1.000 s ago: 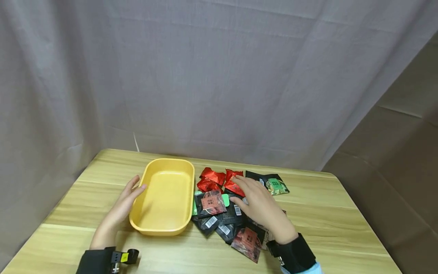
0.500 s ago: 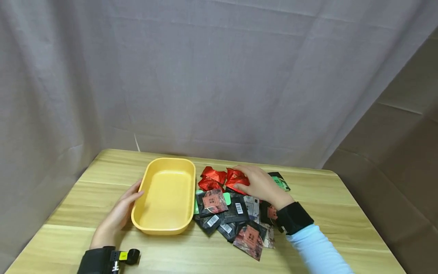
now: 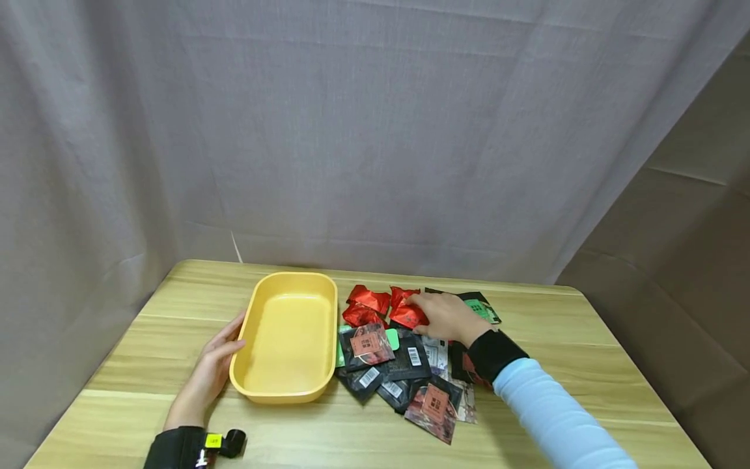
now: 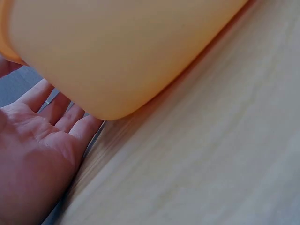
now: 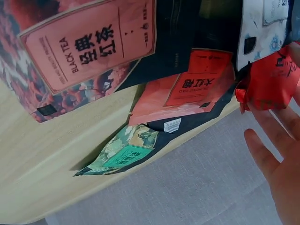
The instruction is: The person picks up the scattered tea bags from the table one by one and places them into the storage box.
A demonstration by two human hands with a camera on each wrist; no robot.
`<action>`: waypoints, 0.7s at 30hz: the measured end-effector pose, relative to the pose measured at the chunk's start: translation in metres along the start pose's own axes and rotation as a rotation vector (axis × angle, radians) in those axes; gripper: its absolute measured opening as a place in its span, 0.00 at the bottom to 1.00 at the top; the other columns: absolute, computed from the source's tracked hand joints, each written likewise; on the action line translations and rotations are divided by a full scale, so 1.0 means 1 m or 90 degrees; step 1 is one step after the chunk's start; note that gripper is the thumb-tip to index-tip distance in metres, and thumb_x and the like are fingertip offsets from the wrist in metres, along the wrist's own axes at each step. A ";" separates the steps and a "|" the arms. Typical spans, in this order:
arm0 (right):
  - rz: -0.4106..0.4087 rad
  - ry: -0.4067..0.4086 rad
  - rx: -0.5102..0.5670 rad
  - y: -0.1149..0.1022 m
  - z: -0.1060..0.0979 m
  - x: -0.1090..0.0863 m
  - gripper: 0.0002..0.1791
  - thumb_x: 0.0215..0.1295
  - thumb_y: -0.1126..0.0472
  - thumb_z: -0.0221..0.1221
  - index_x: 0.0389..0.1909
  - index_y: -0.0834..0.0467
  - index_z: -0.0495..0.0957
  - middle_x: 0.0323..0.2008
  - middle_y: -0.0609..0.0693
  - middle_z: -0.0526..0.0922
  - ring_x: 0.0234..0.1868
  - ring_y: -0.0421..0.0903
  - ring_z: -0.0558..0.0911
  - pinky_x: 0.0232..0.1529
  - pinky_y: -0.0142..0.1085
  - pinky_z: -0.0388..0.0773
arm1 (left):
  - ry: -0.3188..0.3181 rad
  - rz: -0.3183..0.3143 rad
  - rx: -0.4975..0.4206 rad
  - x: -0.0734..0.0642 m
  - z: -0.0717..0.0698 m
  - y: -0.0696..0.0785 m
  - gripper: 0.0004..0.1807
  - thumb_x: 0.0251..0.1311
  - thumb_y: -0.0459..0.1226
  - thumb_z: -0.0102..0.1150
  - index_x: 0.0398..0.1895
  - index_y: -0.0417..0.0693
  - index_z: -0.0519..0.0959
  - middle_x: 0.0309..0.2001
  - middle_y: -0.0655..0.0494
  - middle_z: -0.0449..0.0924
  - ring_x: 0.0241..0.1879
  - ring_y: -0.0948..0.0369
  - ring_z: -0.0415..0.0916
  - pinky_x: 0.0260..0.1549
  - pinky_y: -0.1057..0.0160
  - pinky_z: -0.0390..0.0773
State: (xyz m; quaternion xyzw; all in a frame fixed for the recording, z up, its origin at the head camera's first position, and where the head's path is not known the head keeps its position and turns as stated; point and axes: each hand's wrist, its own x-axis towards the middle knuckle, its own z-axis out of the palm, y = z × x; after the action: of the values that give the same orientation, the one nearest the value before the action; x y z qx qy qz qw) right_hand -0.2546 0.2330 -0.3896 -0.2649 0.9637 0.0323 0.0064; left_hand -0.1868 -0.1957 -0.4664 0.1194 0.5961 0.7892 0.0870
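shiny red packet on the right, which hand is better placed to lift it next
Probably the right hand: it grips that shiny red packet, while the left hand sits at the left side of the yellow tray.

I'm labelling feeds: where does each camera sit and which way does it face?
Head: worn on the head, facing forward and down at the yellow tray and packets; left grip, right grip, blue sleeve show.
Left wrist: worn there, facing the yellow tray's outside; the left grip's palm shows.
Right wrist: worn there, facing packets; part of the right grip shows.
Head and right wrist share the held red packet.
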 end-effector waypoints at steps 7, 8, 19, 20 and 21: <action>0.014 0.041 -0.035 -0.001 0.006 0.001 0.31 0.54 0.44 0.62 0.59 0.50 0.72 0.52 0.55 0.82 0.47 0.52 0.80 0.48 0.50 0.80 | 0.001 -0.009 0.018 0.002 0.000 0.000 0.33 0.68 0.30 0.35 0.74 0.39 0.40 0.75 0.36 0.27 0.61 0.79 0.60 0.53 0.79 0.72; 0.016 0.042 -0.041 -0.002 0.007 0.001 0.32 0.53 0.43 0.62 0.59 0.51 0.72 0.53 0.55 0.81 0.49 0.53 0.80 0.49 0.51 0.80 | -0.002 -0.010 0.018 0.003 0.000 0.000 0.33 0.68 0.30 0.35 0.74 0.39 0.40 0.75 0.36 0.27 0.61 0.79 0.60 0.53 0.79 0.72; 0.009 0.094 -0.038 -0.005 -0.012 0.005 0.29 0.56 0.46 0.58 0.59 0.52 0.72 0.50 0.54 0.83 0.43 0.51 0.81 0.47 0.51 0.80 | -0.007 -0.012 0.025 0.003 0.001 -0.001 0.33 0.69 0.32 0.35 0.74 0.40 0.40 0.75 0.35 0.28 0.62 0.75 0.61 0.52 0.78 0.73; 0.005 0.097 -0.036 -0.007 -0.016 0.008 0.29 0.56 0.46 0.57 0.59 0.52 0.72 0.49 0.53 0.83 0.42 0.51 0.81 0.46 0.50 0.80 | -0.006 -0.012 0.024 0.003 0.001 -0.001 0.33 0.69 0.32 0.35 0.74 0.40 0.40 0.75 0.35 0.29 0.62 0.75 0.61 0.52 0.78 0.73; -0.003 0.101 -0.031 -0.009 -0.020 0.011 0.29 0.56 0.46 0.57 0.59 0.52 0.71 0.49 0.53 0.83 0.42 0.51 0.81 0.47 0.50 0.80 | -0.007 -0.011 0.023 0.003 0.000 -0.001 0.33 0.69 0.32 0.35 0.75 0.40 0.40 0.75 0.35 0.28 0.62 0.75 0.61 0.53 0.78 0.73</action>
State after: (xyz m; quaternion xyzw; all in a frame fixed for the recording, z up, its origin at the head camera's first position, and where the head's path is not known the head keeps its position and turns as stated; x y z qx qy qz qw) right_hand -0.2597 0.2185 -0.3701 -0.2686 0.9596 0.0344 -0.0767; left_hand -0.1895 -0.1944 -0.4673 0.1202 0.6108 0.7768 0.0951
